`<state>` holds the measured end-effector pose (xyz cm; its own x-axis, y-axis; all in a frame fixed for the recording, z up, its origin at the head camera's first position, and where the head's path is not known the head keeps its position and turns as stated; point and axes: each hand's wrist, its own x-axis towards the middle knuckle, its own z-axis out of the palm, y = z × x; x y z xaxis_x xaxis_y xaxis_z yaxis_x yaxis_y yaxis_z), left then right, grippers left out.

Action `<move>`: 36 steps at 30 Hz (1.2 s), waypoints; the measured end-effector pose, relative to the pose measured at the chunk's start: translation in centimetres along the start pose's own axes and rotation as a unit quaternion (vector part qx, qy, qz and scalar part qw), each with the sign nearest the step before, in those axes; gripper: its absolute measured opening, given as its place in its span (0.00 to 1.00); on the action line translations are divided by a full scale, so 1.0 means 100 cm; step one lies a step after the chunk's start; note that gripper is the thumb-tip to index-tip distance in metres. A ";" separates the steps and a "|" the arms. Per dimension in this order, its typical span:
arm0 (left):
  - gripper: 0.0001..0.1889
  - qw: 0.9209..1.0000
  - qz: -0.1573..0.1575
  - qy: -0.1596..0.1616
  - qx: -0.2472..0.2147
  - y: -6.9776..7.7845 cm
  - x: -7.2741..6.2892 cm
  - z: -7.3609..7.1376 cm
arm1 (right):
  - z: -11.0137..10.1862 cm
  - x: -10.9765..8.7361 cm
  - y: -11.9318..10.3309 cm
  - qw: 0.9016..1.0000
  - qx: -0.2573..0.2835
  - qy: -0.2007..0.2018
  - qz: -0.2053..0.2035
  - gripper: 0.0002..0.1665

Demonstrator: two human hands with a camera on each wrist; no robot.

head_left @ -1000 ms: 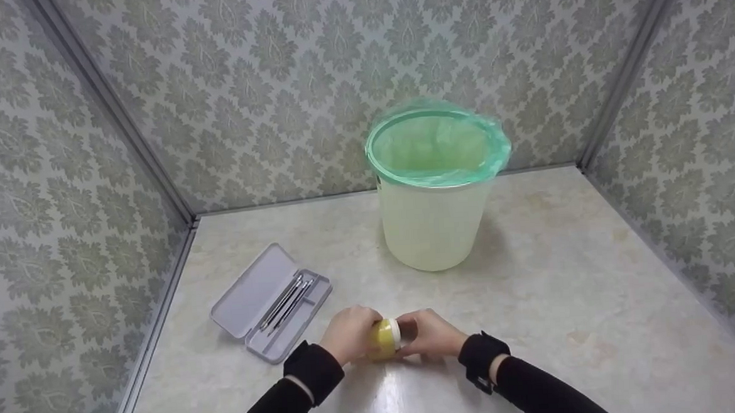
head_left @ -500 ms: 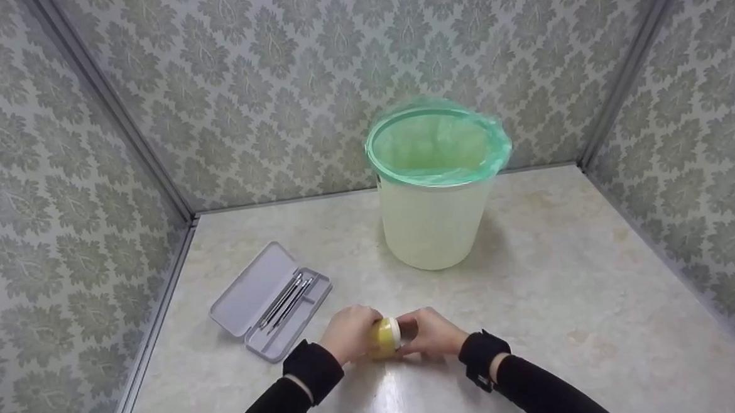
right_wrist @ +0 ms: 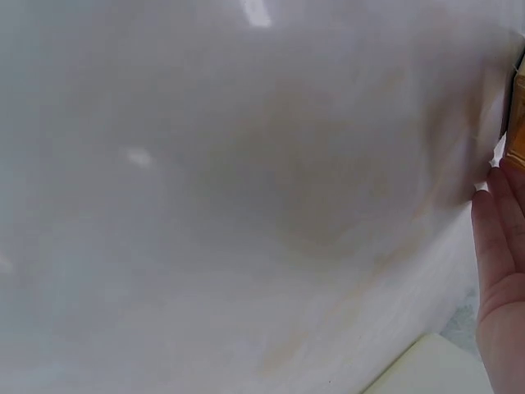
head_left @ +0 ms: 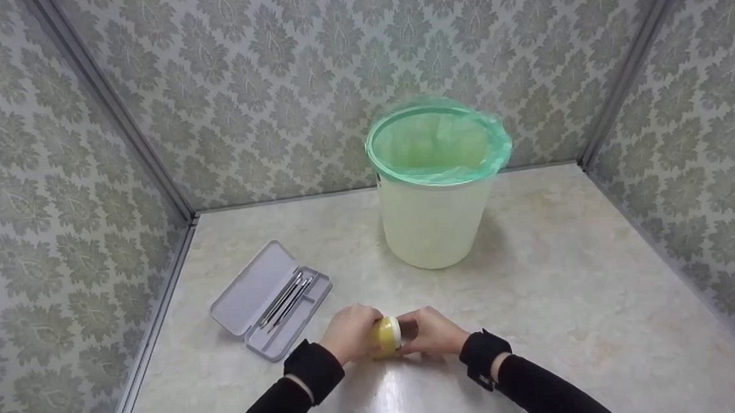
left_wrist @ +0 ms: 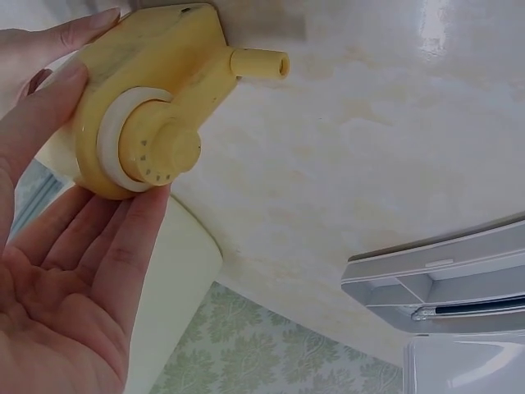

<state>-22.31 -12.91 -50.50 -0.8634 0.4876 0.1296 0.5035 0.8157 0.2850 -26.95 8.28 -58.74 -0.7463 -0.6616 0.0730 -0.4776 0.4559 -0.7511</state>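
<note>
A yellow crank pencil sharpener (head_left: 386,338) with a white end is between the two hands, low over the table. In the left wrist view, the sharpener (left_wrist: 135,61) shows a round dotted hub, a white ring and a short hollow crank handle. My left hand (head_left: 349,334) grips its body from the left, thumb (left_wrist: 41,115) on one side and fingers on the other. From the right, my right hand (head_left: 434,334) holds it by the white end, fingers bent. Only part of the right hand (right_wrist: 500,263) shows in the right wrist view, with an orange-yellow edge at its fingertips.
An open grey pencil case (head_left: 252,294) holding several pencils (head_left: 284,302) lies left of the hands. Behind them stands a pale bin (head_left: 434,222) lined with a green bag (head_left: 496,149). Patterned panels (head_left: 304,77) enclose the table (head_left: 567,297) at the back and sides.
</note>
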 end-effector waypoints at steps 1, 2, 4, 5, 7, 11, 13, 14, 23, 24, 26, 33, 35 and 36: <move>0.12 1.000 -0.001 0.001 -0.002 0.000 0.000 0.000 | 0.000 0.000 0.000 1.000 0.002 0.002 0.001 0.27; 0.12 1.000 -0.002 0.001 -0.007 0.000 0.000 0.001 | 0.000 0.000 0.000 1.000 0.004 0.002 0.004 0.27; 0.12 1.000 -0.007 -0.003 -0.015 0.000 0.000 0.001 | 0.001 -0.001 0.000 1.000 0.007 0.002 0.010 0.27; 0.12 1.000 -0.010 -0.005 -0.019 0.000 0.001 0.002 | 0.001 -0.001 0.001 1.000 0.008 0.002 0.011 0.27; 0.12 1.000 -0.015 -0.011 -0.025 0.000 0.000 0.002 | 0.000 -0.002 0.001 1.000 0.012 -0.002 0.021 0.28; 0.12 0.999 -0.021 -0.017 -0.031 -0.001 -0.001 0.001 | 0.000 -0.003 0.001 0.999 0.017 -0.005 0.040 0.30; 0.13 0.999 -0.022 -0.017 -0.030 -0.001 -0.001 0.000 | -0.001 -0.003 0.000 0.999 0.016 -0.005 0.045 0.30; 0.13 0.999 -0.023 -0.017 -0.032 -0.001 -0.001 0.000 | -0.001 -0.003 0.001 0.999 0.015 -0.005 0.043 0.30; 0.13 0.999 -0.017 -0.014 -0.029 0.002 0.001 0.001 | -0.004 -0.006 0.003 0.999 0.017 -0.006 0.044 0.30; 0.13 0.999 -0.016 -0.013 -0.027 0.002 0.001 0.001 | -0.004 -0.007 0.004 0.999 0.018 -0.006 0.045 0.31; 0.13 1.000 -0.015 -0.012 -0.024 0.003 0.001 0.000 | -0.005 -0.007 0.004 0.999 0.018 -0.002 0.038 0.31; 0.11 0.999 -0.021 -0.012 -0.031 0.002 0.002 0.001 | -0.008 -0.008 0.006 0.999 0.024 0.000 0.039 0.30; 0.11 0.999 -0.023 -0.014 -0.032 0.002 0.002 0.001 | -0.009 -0.009 0.006 0.999 0.024 0.001 0.040 0.30; 0.11 0.999 -0.023 -0.015 -0.033 0.003 0.002 0.001 | -0.009 -0.009 0.006 0.999 0.021 0.002 0.039 0.30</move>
<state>-22.39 -12.57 -50.47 -0.8841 0.4593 0.0861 0.4583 0.8163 0.3515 -26.95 9.72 -58.62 -0.7825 -0.6225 0.0147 -0.3970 0.4805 -0.7820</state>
